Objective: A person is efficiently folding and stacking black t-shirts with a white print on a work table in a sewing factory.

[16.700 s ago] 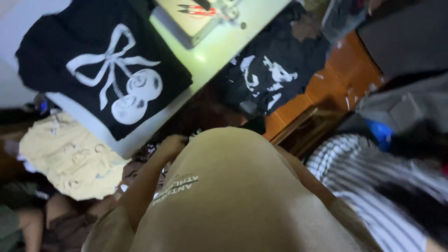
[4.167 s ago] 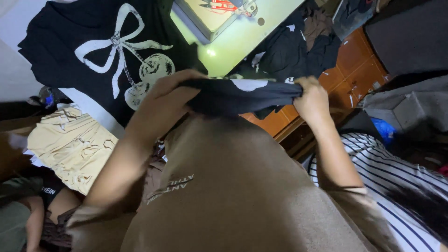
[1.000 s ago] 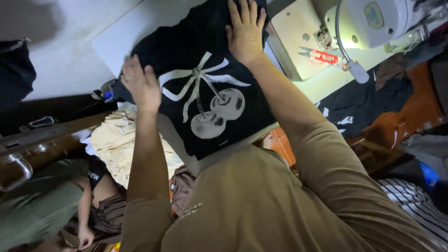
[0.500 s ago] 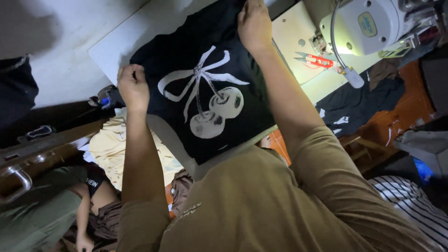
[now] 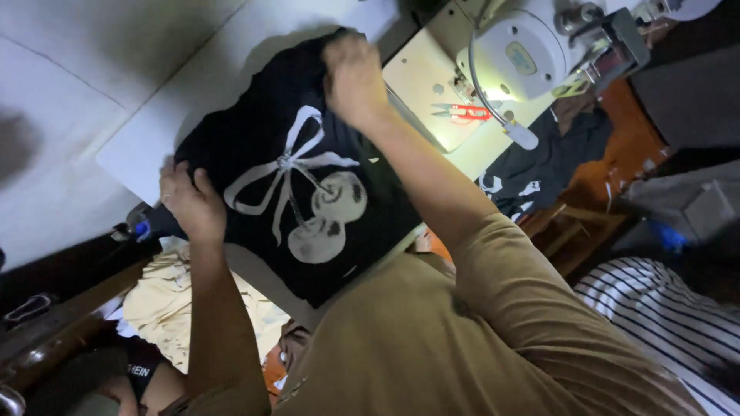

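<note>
A black garment (image 5: 262,139) with a white bow-and-cherries print lies spread on the white table (image 5: 146,131). My left hand (image 5: 189,202) grips its near left edge with curled fingers. My right hand (image 5: 353,77) is closed on the garment's far edge, close to the sewing machine base. Both arms reach out from a tan shirt that fills the lower view.
A white sewing machine (image 5: 512,58) with a lamp stands at the top right, with red snips (image 5: 462,113) on its bed. Another black printed garment (image 5: 532,173) hangs past it. Pale yellow cloth (image 5: 166,296) lies low left. Striped fabric (image 5: 663,308) sits low right.
My right hand has gone from flat on the cloth to gripping the far edge, and my left hand has slid down onto the near edge. The garment now lies further spread.
</note>
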